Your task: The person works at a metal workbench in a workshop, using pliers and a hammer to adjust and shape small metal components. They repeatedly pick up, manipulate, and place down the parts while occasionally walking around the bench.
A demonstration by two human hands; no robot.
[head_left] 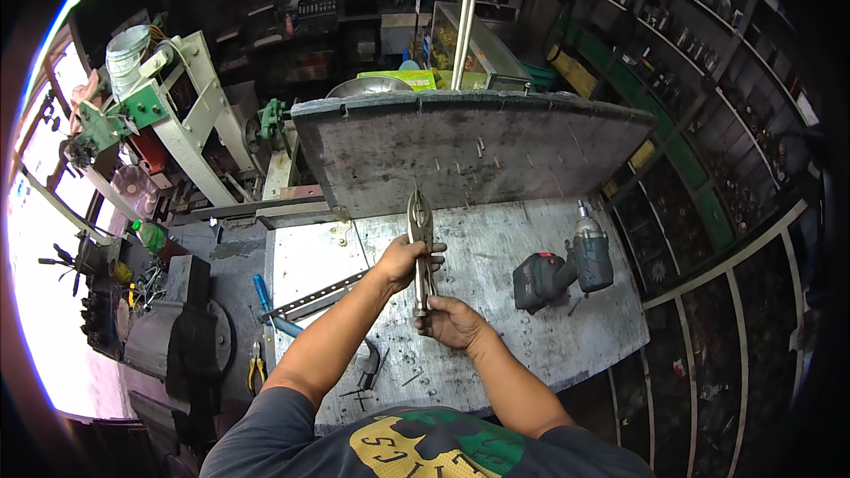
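Note:
Long metal locking pliers (420, 228) are held upright in view over the metal worktop (478, 239), jaws toward the standing dark plate (478, 146). My left hand (409, 261) is closed round their middle. My right hand (443, 326) grips the adjusting end, fingers curled at the lower handle. Beside them on the worktop lie a perforated metal strip (314, 299), a dark clamp-like tool (367, 363) and small loose metal bits. A cordless power tool (591, 257) rests at the right, with a second dark tool or battery (538, 283) against it.
Yellow-handled pliers (257, 365) and a blue-handled tool (261, 292) lie at the left, near a vise-like dark machine (173, 336). A white-and-green machine (181, 133) stands at back left. Shelving with small parts (699, 53) lines the right wall; a glass case (469, 35) stands behind the plate.

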